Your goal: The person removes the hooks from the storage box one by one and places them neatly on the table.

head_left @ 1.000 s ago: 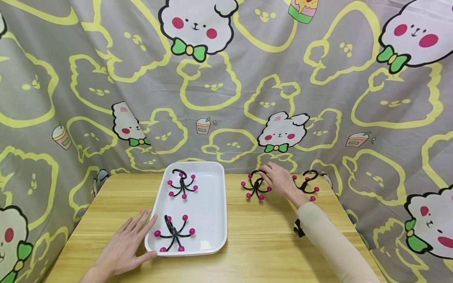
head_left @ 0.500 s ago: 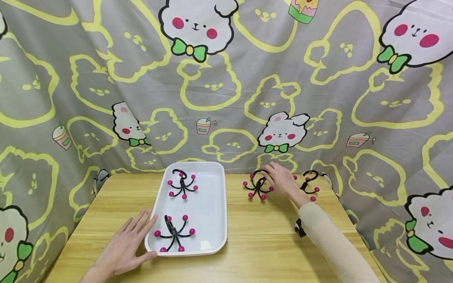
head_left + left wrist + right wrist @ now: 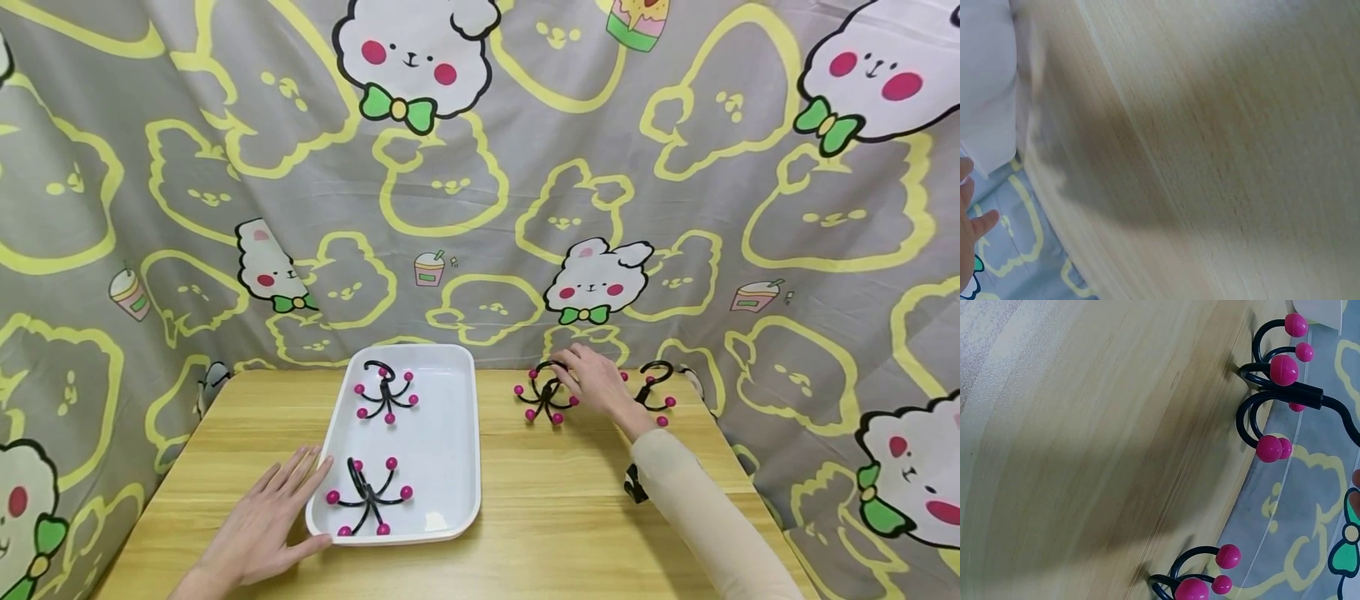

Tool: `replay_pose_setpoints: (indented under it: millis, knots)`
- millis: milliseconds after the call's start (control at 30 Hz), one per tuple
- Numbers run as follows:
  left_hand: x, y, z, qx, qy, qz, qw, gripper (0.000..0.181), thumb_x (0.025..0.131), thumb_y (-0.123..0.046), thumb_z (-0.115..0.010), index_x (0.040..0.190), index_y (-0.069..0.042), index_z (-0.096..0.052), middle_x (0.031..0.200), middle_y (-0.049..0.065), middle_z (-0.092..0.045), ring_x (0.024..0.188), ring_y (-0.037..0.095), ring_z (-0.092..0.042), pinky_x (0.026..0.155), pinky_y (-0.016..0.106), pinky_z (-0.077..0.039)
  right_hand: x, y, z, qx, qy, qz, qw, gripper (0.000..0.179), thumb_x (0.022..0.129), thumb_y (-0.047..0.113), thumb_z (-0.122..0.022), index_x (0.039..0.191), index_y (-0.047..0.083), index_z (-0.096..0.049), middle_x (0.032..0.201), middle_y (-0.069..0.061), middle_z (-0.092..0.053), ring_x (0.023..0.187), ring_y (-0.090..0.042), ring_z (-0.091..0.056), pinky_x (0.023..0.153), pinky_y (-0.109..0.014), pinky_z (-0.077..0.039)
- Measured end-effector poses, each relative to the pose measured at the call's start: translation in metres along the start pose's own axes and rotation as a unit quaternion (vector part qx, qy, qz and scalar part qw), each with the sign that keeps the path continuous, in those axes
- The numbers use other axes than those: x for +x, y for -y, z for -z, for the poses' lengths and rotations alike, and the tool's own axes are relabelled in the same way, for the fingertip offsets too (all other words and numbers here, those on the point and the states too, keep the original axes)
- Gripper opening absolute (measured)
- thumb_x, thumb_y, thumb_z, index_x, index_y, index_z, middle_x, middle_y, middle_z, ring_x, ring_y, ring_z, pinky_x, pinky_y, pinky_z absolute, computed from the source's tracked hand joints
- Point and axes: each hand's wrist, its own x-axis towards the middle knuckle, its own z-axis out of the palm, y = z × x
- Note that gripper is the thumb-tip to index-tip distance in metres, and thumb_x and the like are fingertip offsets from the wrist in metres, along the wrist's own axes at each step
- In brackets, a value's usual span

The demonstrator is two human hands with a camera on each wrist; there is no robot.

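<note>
At the back right in the head view, my right hand (image 3: 596, 383) pinches the curved hook of a black rotating hook rack (image 3: 550, 392) whose several prongs end in pink balls. That rack stands hook-up in the right wrist view, its prongs close over the table. Just right of the hand is a similar rack (image 3: 651, 396), partly hidden by it. My left hand (image 3: 258, 517) lies with fingers spread along the left side of a white tray (image 3: 477, 450), touching its rim. Inside the tray are two more such racks, one at the back (image 3: 386, 393) and one in front (image 3: 367, 496).
A light wooden table (image 3: 540, 533) carries everything. Behind it and along both sides hangs a grey curtain (image 3: 480, 200) with yellow outlines and cartoon bunnies, right at the table's back edge.
The rack in my right hand shifted slightly to the right early on, the hand with it. Since then both have stayed nearly still. My left hand and the tray keep their place.
</note>
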Motion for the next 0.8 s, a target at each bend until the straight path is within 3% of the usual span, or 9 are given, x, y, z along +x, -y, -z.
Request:
replay_pose_setpoints:
  millis: [200,400,533,633,800]
  knots:
    - [-0.001,0.001,-0.003,0.001,-0.009,-0.006,0.9999,0.103,0.082,-0.083,-0.063,0.160,-0.018,-0.045,0.161,0.016,-0.052,0.155,0.026,-0.039,0.131,0.020,0.017,0.000,0.004,0.004,0.016,-0.002,-0.003,0.9999,0.032,0.104,0.033,-0.066,0.126,0.011,-0.072,0.116,-0.008,-0.073,0.099,-0.027,-0.071,0.081,-0.046,-0.061]
    - [0.000,0.001,-0.003,-0.004,-0.014,-0.012,0.9998,0.103,0.082,-0.083,-0.063,0.160,-0.018,-0.046,0.160,0.017,-0.053,0.157,0.025,-0.037,0.128,0.016,0.019,0.000,0.009,0.011,0.017,-0.004,-0.004,0.9998,0.036,0.104,0.035,-0.066,0.130,0.011,-0.070,0.117,-0.010,-0.071,0.101,-0.028,-0.069,0.083,-0.048,-0.061]
    - [0.001,0.001,-0.003,-0.008,-0.014,-0.012,0.9998,0.103,0.082,-0.083,-0.064,0.159,-0.017,-0.047,0.161,0.017,-0.053,0.167,0.015,-0.015,0.128,0.016,0.018,0.000,0.015,0.017,0.007,-0.005,-0.007,0.9999,0.039,0.104,0.037,-0.066,0.134,0.012,-0.068,0.120,-0.011,-0.070,0.105,-0.029,-0.068,0.086,-0.049,-0.061]
    - [0.001,0.001,-0.003,-0.009,-0.012,-0.012,0.9998,0.102,0.082,-0.083,-0.064,0.159,-0.017,-0.048,0.160,0.017,-0.053,0.165,0.003,0.003,0.128,0.016,0.018,0.001,0.022,0.022,0.002,-0.007,-0.012,0.9999,0.043,0.103,0.038,-0.066,0.136,0.010,-0.066,0.123,-0.013,-0.070,0.109,-0.031,-0.068,0.089,-0.050,-0.061]
    - [0.000,0.001,-0.003,-0.010,-0.011,-0.009,0.9999,0.102,0.081,-0.083,-0.064,0.158,-0.017,-0.050,0.160,0.017,-0.053,0.162,-0.002,0.012,0.127,0.016,0.019,0.001,0.036,0.032,-0.001,-0.006,-0.028,0.9996,0.049,0.103,0.042,-0.066,0.140,0.010,-0.065,0.129,-0.015,-0.069,0.116,-0.035,-0.067,0.092,-0.053,-0.060]
